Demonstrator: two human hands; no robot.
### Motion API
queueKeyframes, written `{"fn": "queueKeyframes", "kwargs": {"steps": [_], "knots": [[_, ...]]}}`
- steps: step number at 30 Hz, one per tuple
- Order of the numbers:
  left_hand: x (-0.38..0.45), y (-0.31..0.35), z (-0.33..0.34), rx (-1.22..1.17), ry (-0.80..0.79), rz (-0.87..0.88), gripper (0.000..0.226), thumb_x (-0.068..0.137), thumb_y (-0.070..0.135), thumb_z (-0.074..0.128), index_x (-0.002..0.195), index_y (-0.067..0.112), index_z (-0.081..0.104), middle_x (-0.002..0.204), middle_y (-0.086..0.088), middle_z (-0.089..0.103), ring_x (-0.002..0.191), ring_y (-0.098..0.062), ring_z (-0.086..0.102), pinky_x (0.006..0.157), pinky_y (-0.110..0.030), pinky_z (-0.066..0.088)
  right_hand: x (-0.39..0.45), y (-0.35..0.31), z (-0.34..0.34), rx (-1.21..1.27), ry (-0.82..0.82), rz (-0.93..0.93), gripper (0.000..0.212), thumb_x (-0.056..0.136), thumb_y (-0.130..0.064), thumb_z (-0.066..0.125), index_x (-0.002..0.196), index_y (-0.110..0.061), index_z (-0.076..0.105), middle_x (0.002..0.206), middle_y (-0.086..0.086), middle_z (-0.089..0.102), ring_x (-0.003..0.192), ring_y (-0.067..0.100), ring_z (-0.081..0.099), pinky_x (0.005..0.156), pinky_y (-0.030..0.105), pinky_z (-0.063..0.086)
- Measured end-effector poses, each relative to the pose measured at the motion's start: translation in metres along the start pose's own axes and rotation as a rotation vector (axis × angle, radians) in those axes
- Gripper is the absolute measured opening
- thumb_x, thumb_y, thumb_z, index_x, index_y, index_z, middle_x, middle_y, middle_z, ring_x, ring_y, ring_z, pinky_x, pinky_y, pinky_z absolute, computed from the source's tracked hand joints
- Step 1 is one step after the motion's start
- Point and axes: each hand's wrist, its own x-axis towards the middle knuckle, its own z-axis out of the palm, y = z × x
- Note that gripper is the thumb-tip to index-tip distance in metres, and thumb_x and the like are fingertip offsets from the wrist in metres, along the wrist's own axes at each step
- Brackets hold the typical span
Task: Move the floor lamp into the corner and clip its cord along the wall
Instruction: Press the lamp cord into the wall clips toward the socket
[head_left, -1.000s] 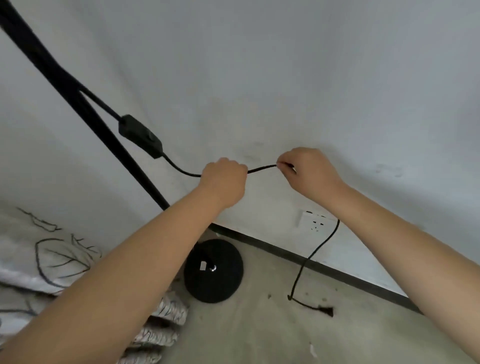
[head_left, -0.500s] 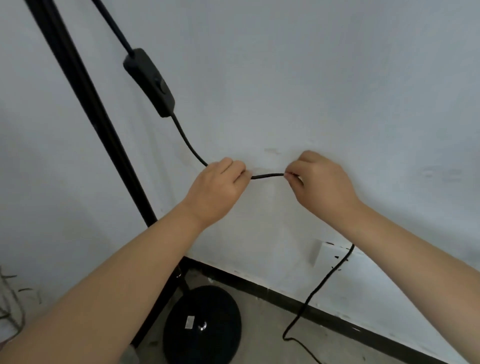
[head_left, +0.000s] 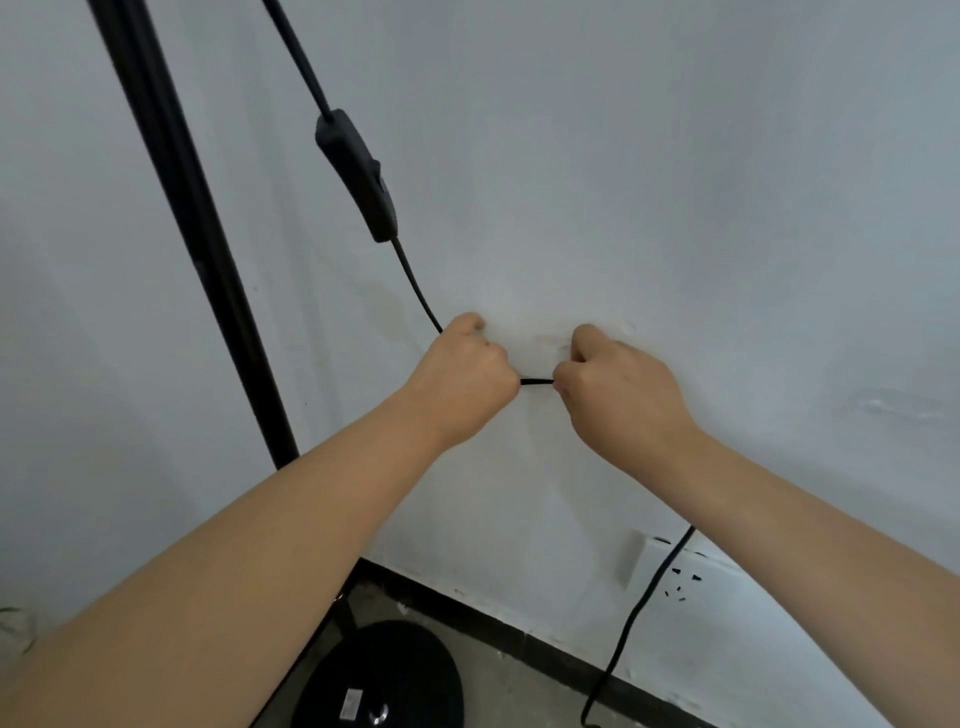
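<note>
Cord (head_left: 537, 382), black and thin, is being pinched by two bare hands against the pale wall (head_left: 675, 182), with only a short bare stretch showing between the two grips. The left hand (head_left: 462, 379) is clenching the cord in a closed fist, and the right hand (head_left: 618, 389) is gripping it between curled fingers just beside. Up and to the left of the grips, the cord is rising to one inline switch (head_left: 358, 174) and on out of view. Below the right grip, behind the forearm, it is dropping past one white wall socket (head_left: 670, 569) toward the floor. One black lamp pole (head_left: 192, 234) is slanting down well left of the grips to one round black base (head_left: 405, 675), which is sitting on the floor beside the dark skirting strip (head_left: 519, 631). A small pale label (head_left: 351, 705) is showing on the base, its writing too small to read.

Compared with half a second ago, the hands are sitting closer together, so the exposed stretch of cord is shorter, and the left fingers are curled tighter. The switch is appearing further right and the base lower, as the view is tilting.
</note>
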Motion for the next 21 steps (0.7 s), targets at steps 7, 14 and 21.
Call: {"fn": "queueKeyframes", "kwargs": {"steps": [7, 14, 21], "knots": [[-0.005, 0.0, 0.008, -0.172, 0.113, 0.028, 0.031, 0.022, -0.009, 0.076, 0.04, 0.014, 0.065, 0.032, 0.001, 0.055, 0.032, -0.016, 0.055, 0.062, -0.023, 0.061, -0.012, 0.009, -0.004, 0.015, 0.014, 0.082, 0.015, 0.083, 0.003, 0.046, 0.087, 0.002, 0.06, 0.084, 0.011, 0.04, 0.062, 0.027, 0.036, 0.046, 0.026, 0.023], [-0.002, 0.012, 0.02, -0.326, 0.281, -0.038, 0.026, 0.053, -0.025, 0.055, 0.062, -0.004, 0.066, 0.058, -0.017, 0.067, 0.053, -0.028, 0.063, 0.065, -0.032, 0.056, -0.051, 0.03, 0.007, 0.072, 0.049, 0.146, 0.017, 0.084, 0.0, 0.05, 0.095, -0.001, 0.063, 0.089, 0.019, 0.056, 0.066, 0.038, 0.057, 0.051, 0.031, 0.035], [-0.002, 0.037, 0.015, -0.352, 0.336, 0.045, 0.016, 0.063, -0.006, 0.061, 0.074, -0.001, 0.071, 0.068, -0.015, 0.072, 0.06, -0.028, 0.068, 0.075, -0.041, 0.057, -0.102, 0.038, 0.03, 0.452, -0.058, 0.185, 0.028, 0.09, -0.011, 0.047, 0.115, -0.01, 0.059, 0.07, 0.008, 0.058, 0.069, 0.024, 0.06, 0.064, 0.029, 0.046]]}}
